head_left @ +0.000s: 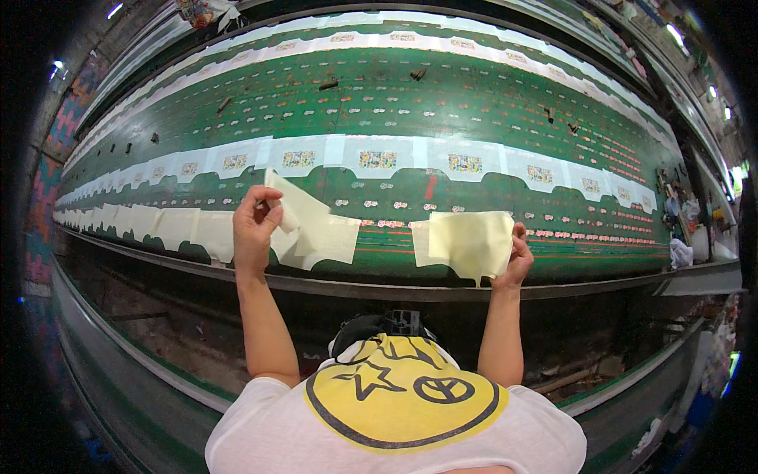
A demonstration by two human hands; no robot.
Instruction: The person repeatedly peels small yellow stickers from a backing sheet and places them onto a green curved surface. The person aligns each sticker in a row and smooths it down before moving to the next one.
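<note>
Between the thumb and fingers of my left hand (257, 225) is the raised edge of a pale yellow cut fabric piece (304, 207). Its lower part hangs over pale yellow cloth (338, 241) on the green table. My right hand (515, 262) is closed on the right edge of a second pale yellow fabric piece (471, 241), lifted slightly off the table. Left of that piece, a strip of pale cloth (422, 242) shows. Whether these cloths join the held pieces I cannot tell. Green table surface shows between the two hands.
The long green table (379, 87) curves across the view, its front edge (395, 292) just before me. A row of pale yellow pieces (170, 229) lies at left. Beyond are white pieces with colourful prints (377, 159). Small dark blocks (328, 84) are scattered farther back.
</note>
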